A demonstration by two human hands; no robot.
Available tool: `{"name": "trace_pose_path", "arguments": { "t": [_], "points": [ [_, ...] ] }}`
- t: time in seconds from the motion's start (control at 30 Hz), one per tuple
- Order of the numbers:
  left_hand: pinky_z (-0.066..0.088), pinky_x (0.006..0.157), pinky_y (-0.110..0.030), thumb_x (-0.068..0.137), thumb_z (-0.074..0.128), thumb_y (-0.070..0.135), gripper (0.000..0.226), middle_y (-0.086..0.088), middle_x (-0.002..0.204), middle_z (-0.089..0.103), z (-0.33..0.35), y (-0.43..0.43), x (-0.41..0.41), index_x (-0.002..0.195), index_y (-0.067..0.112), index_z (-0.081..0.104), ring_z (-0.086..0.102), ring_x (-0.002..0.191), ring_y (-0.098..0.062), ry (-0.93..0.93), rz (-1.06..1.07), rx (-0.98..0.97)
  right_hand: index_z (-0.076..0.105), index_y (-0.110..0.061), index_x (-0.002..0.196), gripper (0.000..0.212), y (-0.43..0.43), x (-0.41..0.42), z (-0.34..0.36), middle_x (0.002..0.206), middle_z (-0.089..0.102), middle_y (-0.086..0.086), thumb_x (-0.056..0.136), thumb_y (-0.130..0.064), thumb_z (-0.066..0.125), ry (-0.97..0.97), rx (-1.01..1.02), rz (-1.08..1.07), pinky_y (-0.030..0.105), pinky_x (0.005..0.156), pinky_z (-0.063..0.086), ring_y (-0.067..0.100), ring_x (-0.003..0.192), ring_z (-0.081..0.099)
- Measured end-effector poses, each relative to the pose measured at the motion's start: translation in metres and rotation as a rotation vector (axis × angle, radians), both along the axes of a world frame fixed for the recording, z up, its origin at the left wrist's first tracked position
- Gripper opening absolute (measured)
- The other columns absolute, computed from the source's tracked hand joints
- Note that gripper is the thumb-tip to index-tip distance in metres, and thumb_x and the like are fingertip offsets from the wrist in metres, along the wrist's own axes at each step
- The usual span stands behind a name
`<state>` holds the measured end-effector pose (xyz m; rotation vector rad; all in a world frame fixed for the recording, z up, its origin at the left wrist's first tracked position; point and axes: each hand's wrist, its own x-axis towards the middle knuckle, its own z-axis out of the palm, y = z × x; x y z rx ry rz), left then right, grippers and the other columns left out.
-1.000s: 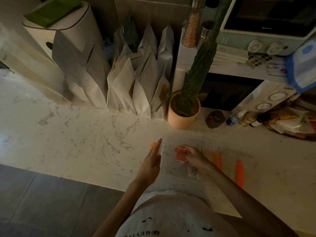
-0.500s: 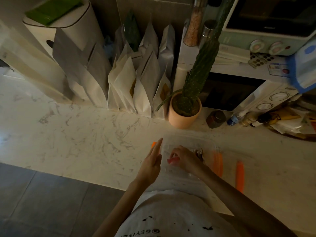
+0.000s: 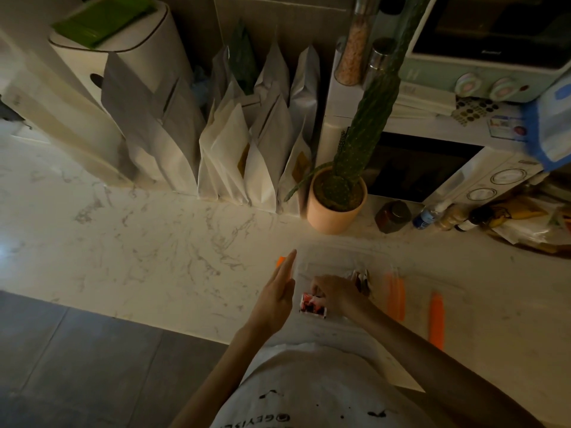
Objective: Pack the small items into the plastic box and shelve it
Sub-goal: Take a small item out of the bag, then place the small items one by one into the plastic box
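Two hands at clear plastic box on marble surface. Left hand: fingers straight, together, flat against box's left wall. Right hand: fingers curled, clamped on small red-and-white packet inside box, near left wall. Potted cactus behind.

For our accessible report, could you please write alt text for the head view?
A person's right hand holds a small red-and-white packet inside a clear plastic box on a marble counter; the flat left hand rests against the box's left side.
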<state>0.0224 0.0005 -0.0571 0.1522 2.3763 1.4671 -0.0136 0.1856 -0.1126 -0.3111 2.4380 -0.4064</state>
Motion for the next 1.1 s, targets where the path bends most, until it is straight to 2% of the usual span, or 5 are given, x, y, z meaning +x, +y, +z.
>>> {"name": "trace_pose_path", "arguments": {
  "t": [0.2, 0.43, 0.67, 0.9, 1.1],
  "points": [
    [0.023, 0.116, -0.028, 0.104, 0.038, 0.017, 0.059, 0.008, 0.162, 0.018, 0.0, 0.001, -0.001, 0.154, 0.036, 0.013, 0.02, 0.147, -0.011, 0.004, -0.002, -0.028, 0.059, -0.012, 0.103, 0.017, -0.004, 0.002, 0.001, 0.096, 0.059, 0.002, 0.092, -0.025, 0.059, 0.009, -0.068, -0.022, 0.024, 0.072, 0.035, 0.014, 0.085, 0.052],
    [0.02, 0.114, -0.024, 0.104, 0.037, 0.017, 0.057, 0.006, 0.161, 0.02, -0.001, 0.0, 0.0, 0.154, 0.034, 0.014, 0.02, 0.146, -0.012, 0.01, -0.005, -0.018, 0.064, -0.011, 0.111, 0.022, -0.002, 0.003, 0.008, 0.115, 0.065, 0.006, 0.096, -0.025, 0.055, -0.05, -0.118, -0.024, 0.032, 0.09, 0.044, 0.02, 0.103, 0.059],
    [0.013, 0.116, -0.026, 0.104, 0.035, 0.015, 0.056, 0.012, 0.16, 0.014, -0.005, 0.0, 0.0, 0.152, 0.035, 0.013, 0.008, 0.15, -0.013, 0.005, 0.01, -0.012, 0.068, -0.019, 0.107, 0.016, 0.042, -0.007, 0.024, 0.108, 0.071, -0.005, 0.093, -0.018, 0.062, 0.206, -0.295, -0.46, 0.013, 0.077, 0.045, 0.007, 0.098, 0.064],
    [0.011, 0.114, -0.022, 0.104, 0.035, 0.018, 0.057, 0.021, 0.154, 0.011, -0.006, 0.0, 0.0, 0.149, 0.043, 0.011, 0.007, 0.147, -0.005, 0.005, 0.009, -0.015, 0.064, -0.022, 0.12, 0.032, 0.043, -0.005, 0.024, 0.119, 0.068, -0.001, 0.089, -0.012, 0.062, 0.111, 0.043, -0.041, 0.028, 0.082, 0.049, 0.018, 0.104, 0.065],
    [0.012, 0.114, -0.023, 0.105, 0.035, 0.022, 0.055, 0.02, 0.154, 0.011, -0.005, -0.002, 0.0, 0.152, 0.038, 0.012, 0.007, 0.144, -0.003, -0.014, -0.004, 0.004, 0.058, -0.02, 0.083, 0.011, 0.037, -0.005, 0.026, 0.095, 0.059, -0.002, 0.081, -0.012, 0.065, 0.223, 0.102, 0.121, 0.028, 0.063, 0.042, 0.019, 0.084, 0.06]
  ]
}}
